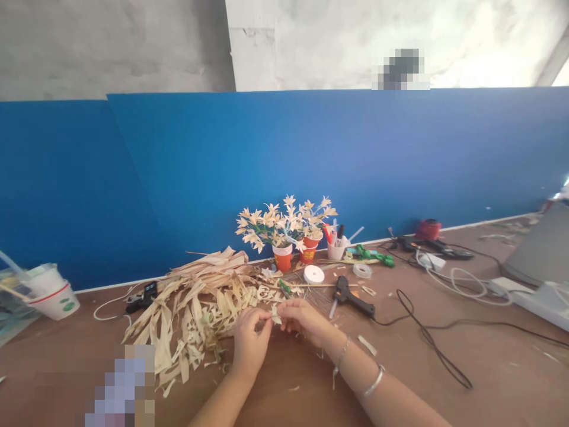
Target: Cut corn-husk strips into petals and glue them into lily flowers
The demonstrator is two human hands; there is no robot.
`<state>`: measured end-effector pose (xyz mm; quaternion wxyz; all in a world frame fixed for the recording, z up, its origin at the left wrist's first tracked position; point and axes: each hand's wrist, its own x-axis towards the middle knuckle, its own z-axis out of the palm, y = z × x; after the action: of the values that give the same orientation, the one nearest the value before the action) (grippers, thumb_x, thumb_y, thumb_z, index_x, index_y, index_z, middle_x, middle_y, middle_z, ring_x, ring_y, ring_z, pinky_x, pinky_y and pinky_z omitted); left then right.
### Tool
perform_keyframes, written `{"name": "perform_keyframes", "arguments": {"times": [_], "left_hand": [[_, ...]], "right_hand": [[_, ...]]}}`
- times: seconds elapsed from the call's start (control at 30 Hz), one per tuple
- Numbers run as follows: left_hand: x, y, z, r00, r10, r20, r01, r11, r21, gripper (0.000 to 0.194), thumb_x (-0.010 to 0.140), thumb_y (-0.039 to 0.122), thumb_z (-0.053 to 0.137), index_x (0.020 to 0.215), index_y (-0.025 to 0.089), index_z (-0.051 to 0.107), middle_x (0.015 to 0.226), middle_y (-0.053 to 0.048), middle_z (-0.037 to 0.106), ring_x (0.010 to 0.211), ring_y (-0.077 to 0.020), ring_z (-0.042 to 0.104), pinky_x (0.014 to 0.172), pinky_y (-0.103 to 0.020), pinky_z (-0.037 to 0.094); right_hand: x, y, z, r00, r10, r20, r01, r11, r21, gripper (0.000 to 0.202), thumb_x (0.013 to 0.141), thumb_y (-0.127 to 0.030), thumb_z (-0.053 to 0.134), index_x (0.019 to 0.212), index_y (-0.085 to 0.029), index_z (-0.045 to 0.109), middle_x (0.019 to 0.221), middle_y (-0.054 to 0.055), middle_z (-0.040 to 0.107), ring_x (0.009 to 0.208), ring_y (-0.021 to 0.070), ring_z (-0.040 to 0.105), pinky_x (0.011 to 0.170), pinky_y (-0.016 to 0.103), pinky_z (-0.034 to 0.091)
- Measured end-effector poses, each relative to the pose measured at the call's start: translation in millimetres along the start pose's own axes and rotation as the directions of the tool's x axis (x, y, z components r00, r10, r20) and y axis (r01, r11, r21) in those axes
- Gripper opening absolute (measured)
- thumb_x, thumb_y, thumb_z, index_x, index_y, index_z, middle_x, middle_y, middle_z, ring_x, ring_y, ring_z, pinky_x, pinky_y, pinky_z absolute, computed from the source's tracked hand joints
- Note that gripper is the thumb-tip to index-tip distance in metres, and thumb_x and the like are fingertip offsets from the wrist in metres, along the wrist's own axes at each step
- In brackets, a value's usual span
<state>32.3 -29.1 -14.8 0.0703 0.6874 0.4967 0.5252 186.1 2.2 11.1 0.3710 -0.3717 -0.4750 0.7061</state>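
Observation:
Between my two hands is a small pale flower, its petals looking like dried husk. My left hand pinches it from the left, thumb and forefinger together at its lower side. From the right, my right hand has its fingers closed on the same flower; the exact grip is partly hidden. A heap of dried husk strips lies just left of and behind my hands. Beyond them stand two red paper cups filled with similar husk flowers on green stems.
A glue gun lies right of my hands, its black cord looping over the table. Behind are a white roll, clear tape and a cup of pens. White cups stand far left; a blue partition closes the back.

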Motion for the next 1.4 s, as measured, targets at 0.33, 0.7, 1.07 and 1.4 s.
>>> {"name": "perform_keyframes", "arguments": {"times": [0.33,0.7,1.07,1.4], "left_hand": [[1.4,0.5,0.0,1.0,0.003,-0.023,-0.003,1.0,0.005,0.011,0.075,0.019,0.055,0.066,0.02,0.061,0.068,-0.002,0.064,0.07,-0.0196,0.06,0.066,-0.033,0.047],[0.5,-5.1,3.5,0.991,-0.137,0.009,0.137,0.99,-0.045,0.009,0.073,0.023,0.056,0.069,0.019,0.064,0.069,-0.003,0.067,0.069,-0.0203,0.062,0.066,-0.034,0.05],[2.4,-1.4,4.0,0.946,-0.274,0.173,0.312,0.913,-0.263,0.019,0.072,0.036,0.062,0.07,0.017,0.066,0.068,-0.003,0.069,0.065,-0.0183,0.062,0.063,-0.03,0.051],[4.0,-2.0,2.5,0.924,-0.301,0.238,0.366,0.877,-0.312,0.021,0.07,0.037,0.064,0.07,0.017,0.068,0.067,-0.003,0.069,0.062,-0.0172,0.061,0.062,-0.028,0.05]], "right_hand": [[0.4,0.0,1.0,1.0,-0.017,-0.007,0.017,1.0,0.003,0.027,0.062,-0.038,0.071,0.066,-0.014,0.061,0.053,-0.002,0.059,0.049,0.0083,0.053,0.049,0.02,0.032],[0.9,0.0,1.6,0.997,-0.049,-0.065,0.037,0.984,-0.175,0.016,0.061,-0.03,0.064,0.062,-0.015,0.058,0.056,-0.001,0.062,0.048,0.0082,0.052,0.048,0.02,0.034],[4.6,-1.3,-0.5,0.988,-0.113,-0.107,0.094,0.982,-0.163,0.013,0.057,-0.028,0.062,0.061,-0.016,0.056,0.049,-0.004,0.056,0.045,0.0077,0.048,0.046,0.021,0.031],[5.6,0.1,-2.8,0.983,-0.123,-0.136,0.097,0.978,-0.186,0.01,0.056,-0.024,0.061,0.061,-0.016,0.057,0.049,-0.003,0.057,0.045,0.009,0.049,0.045,0.02,0.032]]}}
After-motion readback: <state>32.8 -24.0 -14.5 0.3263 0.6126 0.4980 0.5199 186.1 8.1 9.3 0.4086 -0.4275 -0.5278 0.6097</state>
